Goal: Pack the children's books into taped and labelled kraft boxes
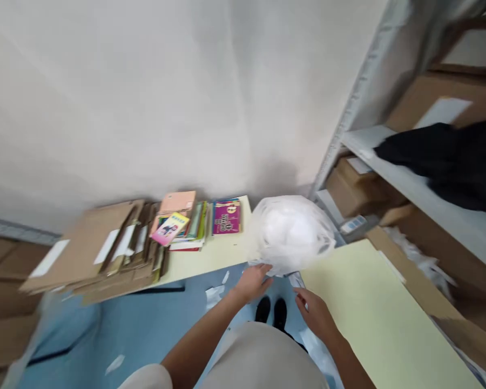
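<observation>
A translucent white plastic bag (pixel 291 232), bulging with white rounded contents I cannot make out, sits at the corner where two pale yellow table tops meet. My left hand (pixel 254 282) is at the bag's near lower edge, its fingertips touching the plastic and its thumb apart from the fingers. To the right, my right hand (pixel 314 312) is just below a loose flap of the bag (pixel 296 280), with fingers loosely bent and a gap between thumb and index finger. Blur hides whether its fingertips touch the flap.
Flattened cardboard (pixel 93 243) is stacked on the left. Booklets (pixel 178 221) and a purple book (pixel 227 217) lie along the wall. A shelf rack (pixel 372 146) with boxes and black cloth (pixel 449 156) stands right. Paper scraps (pixel 214 296) litter the blue floor (pixel 146 329).
</observation>
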`<state>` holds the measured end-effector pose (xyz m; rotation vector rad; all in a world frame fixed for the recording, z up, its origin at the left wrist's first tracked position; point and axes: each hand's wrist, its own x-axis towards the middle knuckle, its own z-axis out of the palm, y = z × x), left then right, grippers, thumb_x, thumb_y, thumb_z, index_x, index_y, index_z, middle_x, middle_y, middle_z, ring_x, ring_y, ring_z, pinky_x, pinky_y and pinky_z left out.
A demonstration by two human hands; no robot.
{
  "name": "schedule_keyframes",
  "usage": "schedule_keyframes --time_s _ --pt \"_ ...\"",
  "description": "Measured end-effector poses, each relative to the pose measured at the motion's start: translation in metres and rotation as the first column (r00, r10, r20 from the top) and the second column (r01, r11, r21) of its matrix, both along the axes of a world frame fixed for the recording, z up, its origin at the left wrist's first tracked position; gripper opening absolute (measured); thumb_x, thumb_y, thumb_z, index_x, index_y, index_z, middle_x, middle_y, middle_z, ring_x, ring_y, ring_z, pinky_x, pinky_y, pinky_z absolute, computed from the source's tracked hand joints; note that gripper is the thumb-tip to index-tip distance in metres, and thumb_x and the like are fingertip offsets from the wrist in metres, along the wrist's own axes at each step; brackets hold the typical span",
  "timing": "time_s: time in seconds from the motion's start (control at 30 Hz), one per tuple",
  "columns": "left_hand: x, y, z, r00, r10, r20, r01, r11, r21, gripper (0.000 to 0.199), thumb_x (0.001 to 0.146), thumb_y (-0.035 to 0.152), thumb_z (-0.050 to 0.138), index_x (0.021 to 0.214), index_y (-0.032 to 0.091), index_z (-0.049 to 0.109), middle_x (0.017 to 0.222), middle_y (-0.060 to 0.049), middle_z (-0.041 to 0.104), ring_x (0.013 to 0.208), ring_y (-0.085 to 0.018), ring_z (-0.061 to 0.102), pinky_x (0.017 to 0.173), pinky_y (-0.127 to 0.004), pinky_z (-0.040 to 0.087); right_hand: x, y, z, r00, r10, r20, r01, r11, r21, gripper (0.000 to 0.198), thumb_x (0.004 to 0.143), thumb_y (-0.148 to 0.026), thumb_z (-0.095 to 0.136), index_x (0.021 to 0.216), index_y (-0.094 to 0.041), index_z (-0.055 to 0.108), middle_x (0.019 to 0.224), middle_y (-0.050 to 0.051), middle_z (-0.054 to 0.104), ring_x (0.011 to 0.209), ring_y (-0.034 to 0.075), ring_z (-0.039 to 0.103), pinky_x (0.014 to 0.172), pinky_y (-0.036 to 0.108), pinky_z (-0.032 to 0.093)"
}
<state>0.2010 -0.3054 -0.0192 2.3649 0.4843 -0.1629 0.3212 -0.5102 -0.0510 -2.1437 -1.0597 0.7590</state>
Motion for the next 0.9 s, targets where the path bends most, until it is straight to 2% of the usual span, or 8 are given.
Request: schedule_keyframes --time_s 0.07,0.13,0.27,0.37,0.5,0.67,0.73,0.9 --pt "-0.012 0.013 0.002 0.99 0.144 0.005 -0.144 0.989 0.044 0.043 0.083 0.034 0.05 0.124 0.022 0.054 0.115 -0.011 0.064 0.095 -0.025 0.064 0.087 -0.037 0.047 0.008 0.032 -0.003 0.991 0.137 -0.004 -0.137 0.99 0.03 0.036 0.087 -0.033 0.039 0.11 -0.025 0.065 0.108 0.008 0.069 0.095 0.025 0.064 0.085 0.039 0.048" --pt "-0.03 0.026 0.006 0.944 0.33 0.014 -0.33 0.939 0.097 0.042 0.084 0.035 0.05 0.123 0.021 0.055 0.114 -0.012 0.065 0.094 -0.026 0.064 0.086 -0.038 0.047 0.013 0.067 -0.004 0.959 0.285 -0.012 -0.284 0.957 0.057 0.036 0.087 -0.03 0.039 0.109 -0.024 0.066 0.108 0.008 0.069 0.097 0.025 0.064 0.085 0.038 0.048" --pt "-0.075 0.053 0.018 0.759 0.643 0.103 -0.647 0.728 0.228 0.038 0.084 0.037 0.05 0.115 0.018 0.058 0.112 -0.013 0.065 0.096 -0.026 0.064 0.087 -0.039 0.048 0.015 0.141 0.002 0.866 0.5 0.014 -0.499 0.861 0.098 0.032 0.085 -0.026 0.041 0.104 -0.023 0.068 0.101 0.008 0.071 0.092 0.024 0.065 0.081 0.037 0.048" --pt "-0.11 0.079 0.026 0.646 0.735 0.206 -0.753 0.571 0.326 0.034 0.082 0.037 0.052 0.11 0.018 0.06 0.109 -0.013 0.066 0.104 -0.028 0.061 0.091 -0.041 0.047 0.002 0.188 0.007 0.829 0.559 -0.022 -0.548 0.82 0.166 0.029 0.084 -0.025 0.046 0.102 -0.022 0.068 0.092 0.007 0.071 0.084 0.021 0.065 0.078 0.034 0.048" --pt "-0.147 0.118 0.03 0.54 0.804 0.249 -0.818 0.432 0.379 0.035 0.081 0.039 0.052 0.107 0.017 0.061 0.11 -0.014 0.065 0.104 -0.029 0.06 0.093 -0.042 0.046 -0.032 0.236 0.0 0.793 0.564 -0.231 -0.523 0.824 0.218 0.027 0.08 -0.025 0.051 0.103 -0.019 0.066 0.082 0.003 0.068 0.071 0.016 0.063 0.072 0.031 0.05" --pt "-0.181 0.175 0.028 0.511 0.819 0.262 -0.839 0.408 0.36 0.033 0.081 0.035 0.05 0.106 0.017 0.061 0.113 -0.014 0.064 0.108 -0.028 0.059 0.094 -0.039 0.045 -0.077 0.292 -0.017 0.831 0.399 -0.387 -0.39 0.915 0.105 0.041 0.071 -0.023 0.064 0.111 -0.018 0.06 0.106 0.008 0.064 0.076 0.013 0.063 0.075 0.031 0.051" --pt "-0.192 0.2 0.025 0.542 0.795 0.273 -0.825 0.442 0.352 0.034 0.082 0.033 0.05 0.11 0.017 0.06 0.116 -0.014 0.063 0.112 -0.027 0.057 0.096 -0.038 0.044 -0.092 0.315 -0.021 0.866 0.325 -0.38 -0.32 0.944 0.078 0.048 0.07 -0.026 0.065 0.117 -0.017 0.056 0.112 0.01 0.061 0.081 0.015 0.064 0.079 0.033 0.051" --pt "-0.207 0.255 0.011 0.631 0.736 0.244 -0.765 0.538 0.354 0.04 0.083 0.027 0.049 0.121 0.014 0.054 0.131 -0.017 0.054 0.121 -0.027 0.05 0.1 -0.039 0.04 -0.126 0.375 -0.019 0.937 0.25 -0.243 -0.211 0.962 0.175 0.068 0.072 -0.038 0.065 0.133 -0.018 0.043 0.132 0.014 0.05 0.106 0.022 0.059 0.091 0.038 0.047"
